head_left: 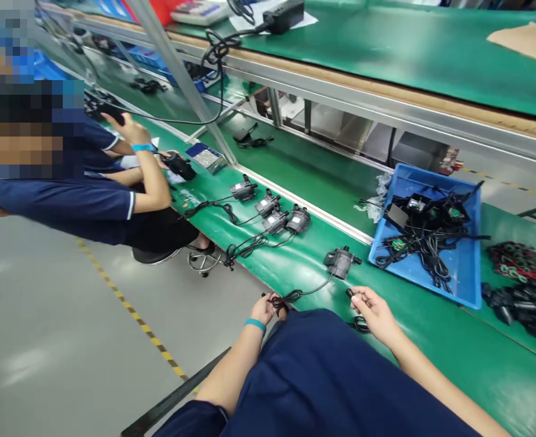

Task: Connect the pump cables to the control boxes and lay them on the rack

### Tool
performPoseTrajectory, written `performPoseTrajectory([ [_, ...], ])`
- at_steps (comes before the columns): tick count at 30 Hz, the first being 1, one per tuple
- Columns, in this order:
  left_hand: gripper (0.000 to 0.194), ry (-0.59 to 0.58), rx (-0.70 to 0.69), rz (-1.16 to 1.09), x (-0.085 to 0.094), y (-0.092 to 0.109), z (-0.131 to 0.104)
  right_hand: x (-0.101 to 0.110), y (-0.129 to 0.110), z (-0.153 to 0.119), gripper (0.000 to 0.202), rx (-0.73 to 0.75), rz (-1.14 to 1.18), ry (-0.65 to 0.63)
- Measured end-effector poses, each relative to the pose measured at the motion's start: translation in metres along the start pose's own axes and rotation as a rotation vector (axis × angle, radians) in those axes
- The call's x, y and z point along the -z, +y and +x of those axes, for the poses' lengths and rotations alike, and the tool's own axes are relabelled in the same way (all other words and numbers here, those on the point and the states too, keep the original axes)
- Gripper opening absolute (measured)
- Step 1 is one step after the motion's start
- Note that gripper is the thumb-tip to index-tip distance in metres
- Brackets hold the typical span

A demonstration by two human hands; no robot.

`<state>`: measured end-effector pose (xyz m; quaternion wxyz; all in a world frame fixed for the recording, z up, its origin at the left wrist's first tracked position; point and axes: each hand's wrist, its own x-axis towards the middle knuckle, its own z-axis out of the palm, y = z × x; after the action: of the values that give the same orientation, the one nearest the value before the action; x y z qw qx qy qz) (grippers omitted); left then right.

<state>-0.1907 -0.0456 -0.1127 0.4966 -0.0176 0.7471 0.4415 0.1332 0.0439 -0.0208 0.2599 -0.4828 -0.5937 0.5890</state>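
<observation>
At the bench's front edge, my left hand [264, 309] is closed on a coiled black cable [290, 296]. That cable runs up to a dark grey pump [340, 263] lying on the green bench top. My right hand [370, 306] pinches a small black connector [350, 292] just below and right of the pump. A loop of black cable [361, 325] lies beneath my right hand. Further left, several similar pumps [274, 221] rest on the mat with their bundled cables.
A blue tray [472, 267] of cabled parts stands at the right, beside black parts [522, 309] and red-black wires [520, 261]. A raised green shelf [386, 48] crosses above, with a slanted metal post [181, 73]. A co-worker [67, 194] sits at the left, handling a black part.
</observation>
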Motion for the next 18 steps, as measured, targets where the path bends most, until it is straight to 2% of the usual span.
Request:
performPoseTrajectory([
  [3,0.026,0.069,-0.15,-0.093,0.007,0.012,-0.013,-0.005,-0.005,-0.003,0.055,-0.018,-0.041,-0.02],
  [6,0.028,0.056,-0.375,-0.089,0.019,0.026,-0.05,-0.011,-0.009,-0.006,0.05,0.001,-0.068,-0.006],
  [9,0.028,-0.077,-0.584,0.045,0.021,0.042,-0.096,-0.019,-0.02,-0.009,0.039,0.096,-0.048,-0.061],
  [12,0.026,-0.233,-0.861,0.374,0.014,0.056,-0.13,-0.024,-0.041,-0.014,0.031,0.223,-0.06,-0.146],
  [14,0.024,-0.311,-1.067,0.578,0.007,0.064,-0.142,-0.027,-0.057,-0.018,0.027,0.306,-0.086,-0.189],
  [18,0.022,-0.467,-1.385,0.787,-0.009,0.075,-0.15,-0.028,-0.08,-0.029,0.028,0.456,-0.146,-0.184],
])
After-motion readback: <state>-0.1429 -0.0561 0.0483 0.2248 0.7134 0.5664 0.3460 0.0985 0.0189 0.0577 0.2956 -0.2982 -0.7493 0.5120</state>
